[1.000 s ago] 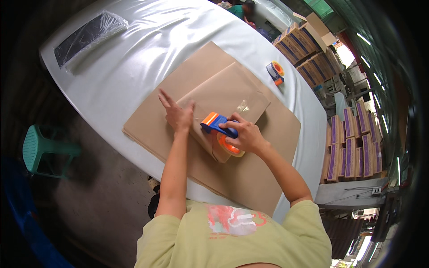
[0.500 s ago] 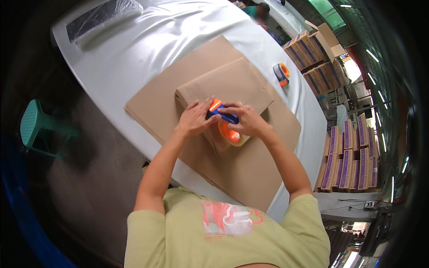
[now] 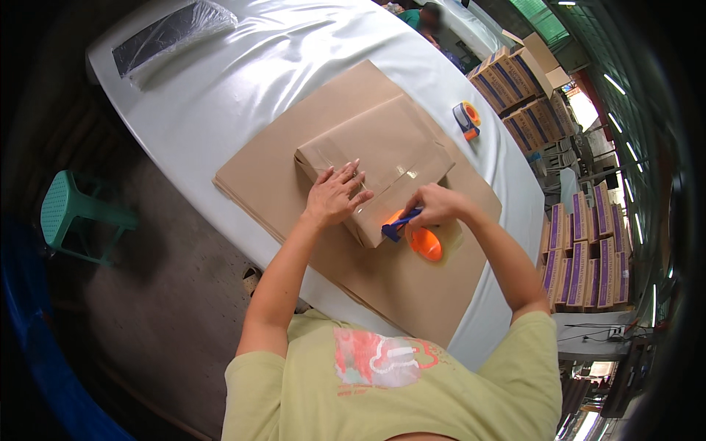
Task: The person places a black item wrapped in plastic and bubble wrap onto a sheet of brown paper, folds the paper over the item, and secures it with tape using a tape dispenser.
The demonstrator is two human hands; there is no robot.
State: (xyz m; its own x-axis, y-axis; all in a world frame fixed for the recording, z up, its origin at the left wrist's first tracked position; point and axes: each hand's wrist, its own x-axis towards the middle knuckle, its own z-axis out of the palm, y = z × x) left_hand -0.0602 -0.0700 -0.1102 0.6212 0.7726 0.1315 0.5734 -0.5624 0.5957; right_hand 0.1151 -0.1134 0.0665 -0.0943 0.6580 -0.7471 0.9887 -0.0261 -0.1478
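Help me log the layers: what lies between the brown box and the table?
In the head view, flat brown sheets lie between the brown box and the table.

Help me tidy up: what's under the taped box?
The taped box sits on stacked brown sheets, which show around it on the white table. The part directly beneath the box is covered, so I can't tell whether anything else lies there.

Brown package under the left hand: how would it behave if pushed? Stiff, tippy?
Probably fairly stiff: the brown package shows straight edges beneath the left hand. Unlikely to roll or tip, since it looks broad and low. It may slide over the cardboard sheets, which look smooth; weight can't be judged.
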